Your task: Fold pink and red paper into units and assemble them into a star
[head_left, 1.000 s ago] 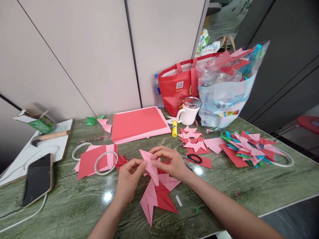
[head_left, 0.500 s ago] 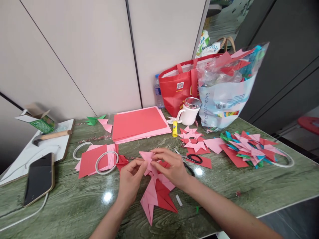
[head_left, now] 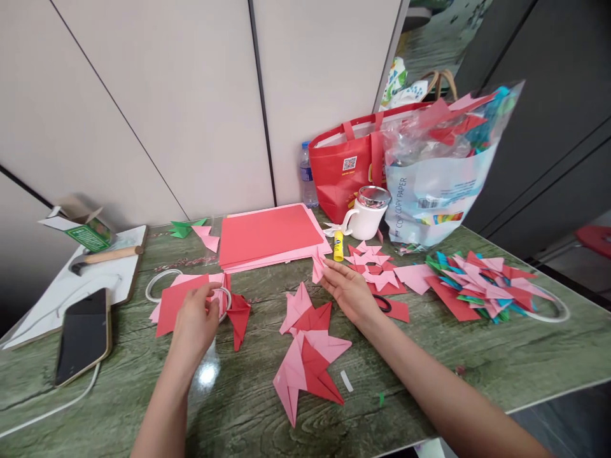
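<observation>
We touch red squares (head_left: 179, 305) with our left hand (head_left: 195, 321) (grip unclear); our right hand (head_left: 351, 292) pinches a pink fold (head_left: 317, 267) midway across the table (head_left: 429, 356).

Plastic bag (head_left: 442, 181): "COPY PAPER", vert. print. Red tote (head_left: 337, 181): QR code. Other txt illegible.

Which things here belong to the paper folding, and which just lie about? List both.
In hand: left hand on red squares; right hand holding pink folded piece; pink-red folded star; red sheet stack; glue stick.
Lying about: phone; hammer; mug; water bottle.
</observation>
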Available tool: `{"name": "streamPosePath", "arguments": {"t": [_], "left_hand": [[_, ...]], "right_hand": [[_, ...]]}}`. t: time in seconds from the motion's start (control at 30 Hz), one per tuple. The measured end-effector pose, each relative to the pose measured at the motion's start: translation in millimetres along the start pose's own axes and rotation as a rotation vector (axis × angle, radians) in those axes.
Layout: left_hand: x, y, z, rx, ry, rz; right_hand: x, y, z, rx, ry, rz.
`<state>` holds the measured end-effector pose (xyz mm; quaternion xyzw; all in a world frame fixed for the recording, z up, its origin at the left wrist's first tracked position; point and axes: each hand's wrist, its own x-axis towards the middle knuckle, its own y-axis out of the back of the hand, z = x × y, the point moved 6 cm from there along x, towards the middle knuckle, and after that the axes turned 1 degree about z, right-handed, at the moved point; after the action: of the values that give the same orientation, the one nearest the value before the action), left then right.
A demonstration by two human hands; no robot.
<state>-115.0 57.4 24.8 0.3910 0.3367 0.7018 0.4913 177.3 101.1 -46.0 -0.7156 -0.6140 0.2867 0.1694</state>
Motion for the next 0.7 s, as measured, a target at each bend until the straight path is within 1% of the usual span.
{"name": "streamPosePath", "arguments": {"t": [0.07,0.17,0.23,0.33,0.43,0.6,0.7], "left_hand": [[0,-11.0,-2,0.067,-0.040,-0.098],[-2,-21.3,4,0.148,-0.157,-0.148],[-3,-23.3,8,0.179,-0.215,-0.140],[-3,-23.9,11,0.181,-0.253,-0.144],[-3,-23.8,15,0.149,-0.295,-0.123],[-4,-29.9,20,0.133,-0.320,-0.103],[-7,-27.4,33,0.064,-0.367,-0.048]], "right_hand": [[3,3,2,-0.018,0.006,0.001],[3,0,2,-0.050,0.030,-0.056],[0,-8,0,-0.046,0.037,-0.145],[-7,-21,-4,-0.035,0.018,-0.291],[-13,-29,-6,-0.086,-0.007,-0.394],[-19,-34,-8,-0.136,0.004,-0.477],[-22,-38,-10,-0.146,0.024,-0.500]]}}
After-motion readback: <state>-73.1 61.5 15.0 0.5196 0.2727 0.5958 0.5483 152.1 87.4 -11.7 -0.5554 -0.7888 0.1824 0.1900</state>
